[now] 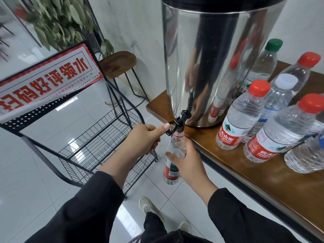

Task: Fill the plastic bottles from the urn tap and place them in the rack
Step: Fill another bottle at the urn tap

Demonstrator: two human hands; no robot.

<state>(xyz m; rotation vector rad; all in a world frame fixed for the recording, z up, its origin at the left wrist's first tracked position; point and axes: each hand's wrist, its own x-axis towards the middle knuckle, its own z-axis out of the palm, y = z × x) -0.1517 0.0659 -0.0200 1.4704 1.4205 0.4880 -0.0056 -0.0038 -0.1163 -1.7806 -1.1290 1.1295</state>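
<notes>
Under the tap: clear plastic bottle with red label (172,155), uncapped, mouth at the black tap (182,120) of the steel urn (210,67).
Right grip (188,161): wrapped round the bottle.
Left grip (142,138): pinching the tap lever.
Wooden table (245,174): capped bottles (243,114).
Black wire rack (98,146): left, on the floor.

The sign (47,79) on the rack (98,141) carries large red Chinese characters that appear mirrored, reading 水 and 扫码 among others; the small print beneath them is too fine to read. The red label of the nearest capped bottle (240,116) on the table (263,181) reads 农夫山泉 with "SPRING" below it, partly legible. A second capped bottle (284,130) shows 农夫 and "NONGFU" on its red label; the label on the held bottle (172,165) is unreadable.
</notes>
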